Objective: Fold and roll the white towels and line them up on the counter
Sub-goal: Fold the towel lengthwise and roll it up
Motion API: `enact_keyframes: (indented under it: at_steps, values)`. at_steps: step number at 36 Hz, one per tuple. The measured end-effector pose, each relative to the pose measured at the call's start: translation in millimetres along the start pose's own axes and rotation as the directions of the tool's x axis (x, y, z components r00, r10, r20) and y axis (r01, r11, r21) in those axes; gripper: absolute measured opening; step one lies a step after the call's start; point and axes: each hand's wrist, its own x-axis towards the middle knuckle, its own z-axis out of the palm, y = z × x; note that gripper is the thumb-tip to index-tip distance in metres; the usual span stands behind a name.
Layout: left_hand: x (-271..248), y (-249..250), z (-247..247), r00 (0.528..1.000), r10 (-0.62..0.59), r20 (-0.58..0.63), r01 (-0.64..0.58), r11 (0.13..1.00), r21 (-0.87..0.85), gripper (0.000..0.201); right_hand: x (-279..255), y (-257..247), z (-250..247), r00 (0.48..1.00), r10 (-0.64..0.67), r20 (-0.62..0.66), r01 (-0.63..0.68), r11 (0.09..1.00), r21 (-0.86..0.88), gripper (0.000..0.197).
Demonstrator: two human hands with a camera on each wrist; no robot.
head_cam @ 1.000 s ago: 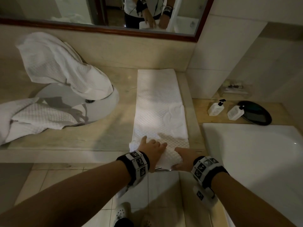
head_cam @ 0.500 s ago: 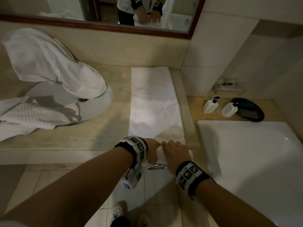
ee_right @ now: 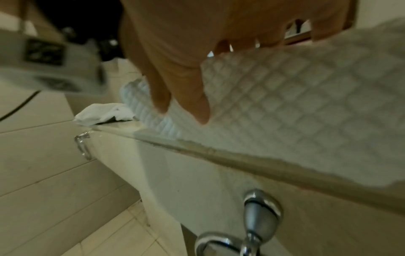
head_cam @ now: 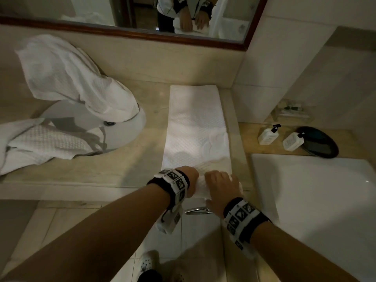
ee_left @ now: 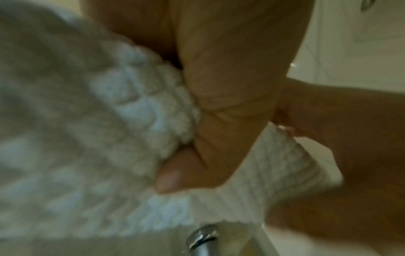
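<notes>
A long folded white towel (head_cam: 195,129) lies as a strip on the marble counter (head_cam: 142,159), running from the back wall to the front edge. Its near end is curled up into a small roll (head_cam: 200,189) at the counter's edge. My left hand (head_cam: 190,180) grips the left side of that roll; in the left wrist view its thumb (ee_left: 181,173) curls round the waffle-textured towel (ee_left: 98,121). My right hand (head_cam: 221,186) lies over the roll's right side, with its fingers (ee_right: 186,86) bent down onto the towel (ee_right: 295,104).
Two more white towels are at the sink (head_cam: 126,129): one draped over the tap (head_cam: 71,78), one spilling over the left rim (head_cam: 40,143). A bathtub (head_cam: 315,190), two pump bottles (head_cam: 266,136) and a black tray (head_cam: 321,142) are on the right. A chrome fitting (head_cam: 196,210) sits below the counter edge.
My hands went from lying flat on the towel's near end to curling round it close together. That end has been turned up into a small roll.
</notes>
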Motion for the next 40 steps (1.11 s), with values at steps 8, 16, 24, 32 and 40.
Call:
enact_keyframes:
  at_steps: [8,16,24,32,40]
  values:
    - [39.2,-15.5,-3.0,0.977,0.027,0.210,-0.011,0.997,-0.078,0.042,14.2,6.7,11.8,1.000,-0.018,0.011,0.019,0.996,-0.087,0.098]
    - [1.8,3.5,-8.7,0.985,-0.012,-0.172,0.044,0.982,0.186,0.090,41.7,14.1,-9.3,0.987,0.029,0.157,-0.040,0.997,0.067,0.086]
    - [17.2,9.4,-4.7,0.969,-0.015,-0.246,0.060,0.983,0.173,0.044,46.2,31.2,-9.6,0.995,-0.017,0.102,0.001,0.988,0.153,0.066]
    - [38.7,1.1,-29.4,1.000,0.006,0.023,-0.006,1.000,0.013,0.030,31.2,28.1,16.0,0.997,0.022,0.079,-0.018,0.999,-0.044,0.109]
    - [42.4,-4.8,-36.2,1.000,-0.028,-0.011,0.029,0.992,0.121,0.042,64.7,32.8,3.6,0.984,0.017,0.177,-0.003,0.997,-0.079,0.096]
